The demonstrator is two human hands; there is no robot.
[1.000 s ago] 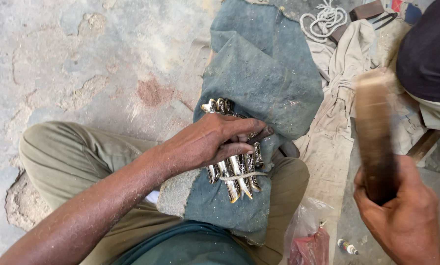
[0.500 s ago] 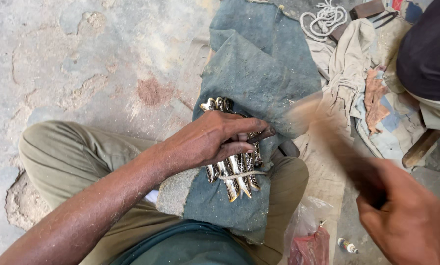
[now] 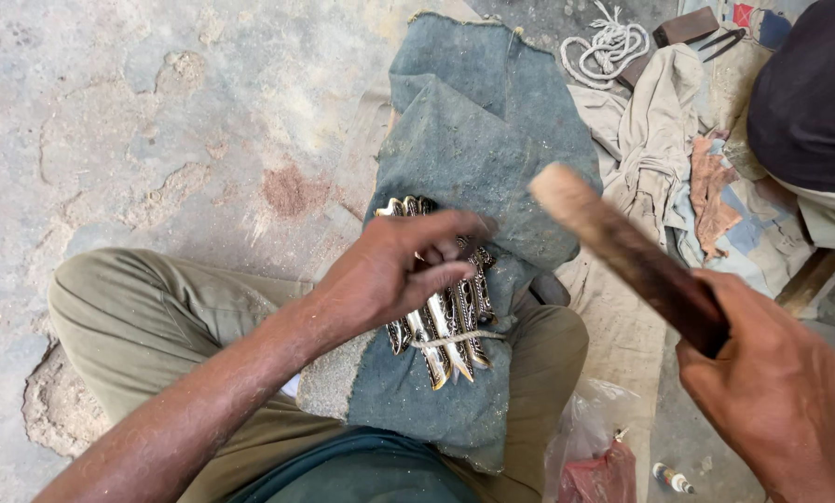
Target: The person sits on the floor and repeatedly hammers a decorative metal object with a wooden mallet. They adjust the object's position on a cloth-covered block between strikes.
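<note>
Grey-blue cloth (image 3: 492, 140), largest thing here, draped over a khaki knee (image 3: 147, 317) and running up the frame onto the rough concrete floor (image 3: 157, 112); thick, felt-like, frayed at the edges.

On the cloth, above the lap: a bundle (image 3: 445, 326) of slim brass and silver pieces, tied near the lower end with a loop of string. Long axis nearly straight up and down the frame, pointed tips toward the lap, blunter curled ends toward the top. Shiny, ornate, partly dark in the grooves.

Left hand (image 3: 390, 275) lying across the bundle's upper half, fingers bent over it and pressing it to the cloth; more a flat hold-down than a full clench.

Right hand (image 3: 772, 382) clenched around the dark end of a wooden stick (image 3: 622, 247). Long axis diagonal, pale worn end up-left over the cloth edge, gripped end down-right. Stick above the bundle and to its right, apart from it.

Right of the cloth: beige rags (image 3: 650, 140), then patched blue and rust scraps. At the top, a coil of white rope (image 3: 609, 42) beside a small brown block (image 3: 683, 26).

Bottom edge, right of the knee: a crumpled clear plastic bag (image 3: 585, 438) over something dark red, and just beside it a tiny white tube (image 3: 669, 477) lying on the floor.
</note>
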